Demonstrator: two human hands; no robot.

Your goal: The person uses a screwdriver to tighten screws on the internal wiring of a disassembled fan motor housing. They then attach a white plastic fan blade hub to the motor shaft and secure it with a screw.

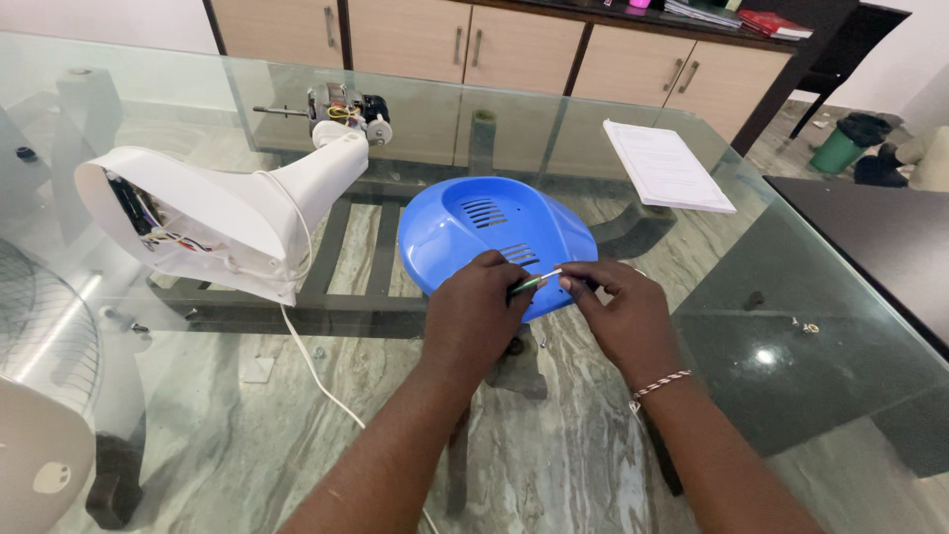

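Observation:
Both hands meet over the near edge of a blue vented plastic cover [474,222] lying on a glass table [791,326]. My left hand [476,314] pinches a thin green-and-white wire [535,281] between thumb and fingers. My right hand [621,309], with a thread bracelet on its wrist, grips the same wire's other end. A white fan base housing [247,203] lies on its side at the left, its open bottom showing coloured wires, and a fan motor [341,107] stands at its top end.
A white power cord [311,366] trails from the housing toward me. A wire fan grille [40,336] sits at the far left. A stack of white papers [664,166] lies at the back right, small screws [803,325] at the right, and wooden cabinets [514,44] stand behind.

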